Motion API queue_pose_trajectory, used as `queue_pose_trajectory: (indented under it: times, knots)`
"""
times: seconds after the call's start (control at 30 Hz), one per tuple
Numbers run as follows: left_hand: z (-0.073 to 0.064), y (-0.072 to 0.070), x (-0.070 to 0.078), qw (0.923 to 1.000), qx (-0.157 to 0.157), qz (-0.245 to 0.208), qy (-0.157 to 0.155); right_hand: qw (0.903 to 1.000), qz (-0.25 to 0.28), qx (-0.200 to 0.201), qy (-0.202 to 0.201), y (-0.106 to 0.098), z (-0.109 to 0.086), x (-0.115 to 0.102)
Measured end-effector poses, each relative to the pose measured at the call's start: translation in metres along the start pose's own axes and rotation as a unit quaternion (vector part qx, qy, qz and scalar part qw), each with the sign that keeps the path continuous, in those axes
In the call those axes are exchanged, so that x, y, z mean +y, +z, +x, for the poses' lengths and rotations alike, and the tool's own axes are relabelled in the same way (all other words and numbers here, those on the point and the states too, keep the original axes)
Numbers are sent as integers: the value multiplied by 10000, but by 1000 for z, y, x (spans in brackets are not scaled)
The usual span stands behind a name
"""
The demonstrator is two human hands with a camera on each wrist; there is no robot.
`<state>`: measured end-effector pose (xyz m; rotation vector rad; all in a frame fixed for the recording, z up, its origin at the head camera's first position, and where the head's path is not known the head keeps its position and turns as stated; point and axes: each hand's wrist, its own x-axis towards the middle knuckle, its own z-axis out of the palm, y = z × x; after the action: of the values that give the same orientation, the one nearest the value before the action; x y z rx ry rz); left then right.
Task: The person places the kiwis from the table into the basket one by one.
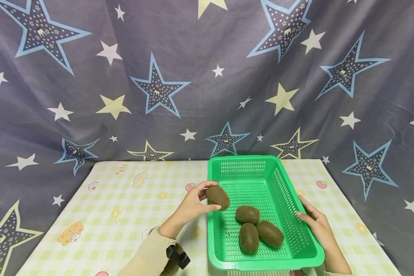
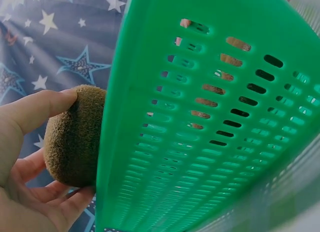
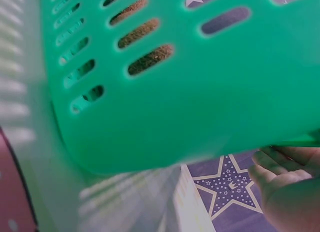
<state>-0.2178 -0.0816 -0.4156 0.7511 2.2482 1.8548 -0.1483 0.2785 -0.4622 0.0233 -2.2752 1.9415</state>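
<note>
Counting what shows, three kiwifruit [image 1: 249, 238] are already inside the green basket [image 1: 266, 265], bunched together on its floor around 6 o'clock. A fourth, the held kiwifruit [image 1: 219, 198], is at the rim near 9 o'clock, not yet resting among the others. At least one brown rounded thing [image 1: 170, 269], probably another of the fruit, is outside, at 7 o'clock from the basket and partly hidden by the left sleeve [image 1: 146, 251], so by that count the work looks well along but unfinished.

The left hand [image 1: 193, 205] pinches the held kiwifruit, thumb around its 6 o'clock side and forefinger near 12, the forearm coming in from 7 o'clock. The right hand [image 1: 315, 226] steadies the basket's 3 o'clock side, thumb over the rim and fingers beneath it, its forearm running back towards 5 o'clock across the desk [image 1: 362, 249]
</note>
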Motion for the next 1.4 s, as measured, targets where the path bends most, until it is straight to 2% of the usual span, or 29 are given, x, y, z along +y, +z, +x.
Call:
queue_pose_trajectory:
  times: [0.17,0.23,0.5,0.57,0.83,1.03,1.27,1.4]
  knots:
    - [-1,3,16,9998,-144,154,19,10000,-41,13,-46,0,0,0]
    - [-1,4,16,9997,-175,183,26,10000,-64,19,-59,0,0,0]
    - [8,6,-13,9981,-226,371,441,9999,-110,34,-30,0,1,0]
    - [9,5,-15,9976,-247,380,532,9999,-110,37,-32,0,1,0]
    - [6,1,-15,9973,-343,331,556,10000,-47,26,-7,0,1,1]
    - [-3,-8,-14,9976,-306,303,541,10000,-37,14,-18,0,1,1]
    - [-16,-25,-12,9977,-249,412,472,10000,-51,18,-33,0,1,0]
    - [-23,-35,-12,9971,-175,612,407,9999,-97,26,36,0,1,-1]
